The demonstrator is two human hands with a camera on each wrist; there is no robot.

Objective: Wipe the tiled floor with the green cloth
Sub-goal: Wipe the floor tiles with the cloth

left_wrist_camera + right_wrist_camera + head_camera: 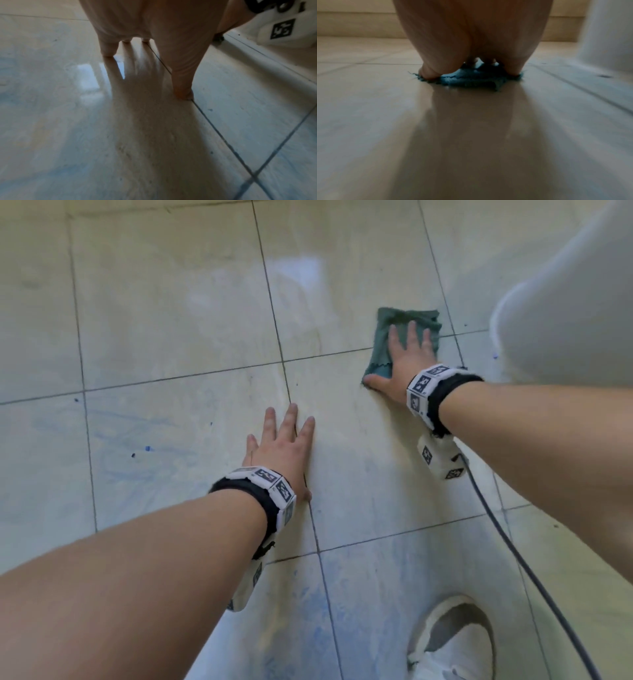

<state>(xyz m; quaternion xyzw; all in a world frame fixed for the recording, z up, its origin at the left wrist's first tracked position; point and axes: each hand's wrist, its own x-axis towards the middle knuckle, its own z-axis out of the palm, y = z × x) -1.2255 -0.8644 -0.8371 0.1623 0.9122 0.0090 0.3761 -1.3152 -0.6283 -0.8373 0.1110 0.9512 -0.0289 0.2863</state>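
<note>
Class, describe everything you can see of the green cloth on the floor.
The green cloth is a small, dark green rag, soft and fuzzy-looking, with frayed edges, folded into rumpled layers. It lies flat on the tiled floor across a grout line, near a white fixture. The right hand presses on it, fingers spread and straight, thumb at its near corner.

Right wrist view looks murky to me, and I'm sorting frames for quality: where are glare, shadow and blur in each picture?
Head view: bright glare patch on the tiled floor, edges bowed by the wide lens. Left wrist view: the left hand is backlit, its reflection streaked on glossy tile. Right wrist view: dim and soft, the right hand in silhouette over the green cloth.
</note>
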